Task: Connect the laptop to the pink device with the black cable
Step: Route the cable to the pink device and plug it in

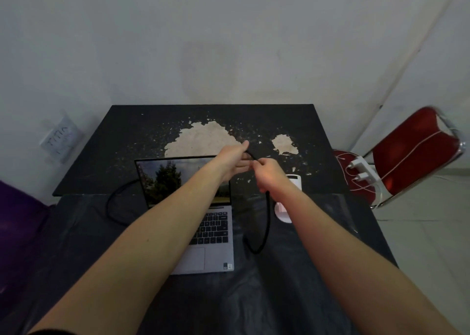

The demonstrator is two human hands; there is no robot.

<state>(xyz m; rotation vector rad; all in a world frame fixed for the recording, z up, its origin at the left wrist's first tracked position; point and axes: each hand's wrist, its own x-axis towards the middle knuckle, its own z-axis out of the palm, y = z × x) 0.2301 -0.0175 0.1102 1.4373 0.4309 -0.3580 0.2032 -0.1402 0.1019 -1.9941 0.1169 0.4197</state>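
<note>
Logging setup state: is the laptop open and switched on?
Open and on: the laptop has its lid up, keyboard exposed, and the screen shows a tree landscape.

Bare table [122, 131] behind the laptop [203, 233]; black cable [265, 222] loops at its right.

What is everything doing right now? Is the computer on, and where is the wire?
Laptop: open, screen lit with a tree picture.
Black cable: held up in both hands, a loop hanging down; the far end runs behind the laptop's left side.
Pink device: lying on the table right of the laptop, partly hidden; no plug seen in it.
Left hand: grip closed on the cable.
Right hand: grip closed on the cable.
Power strip: two white plugs in it.
</note>
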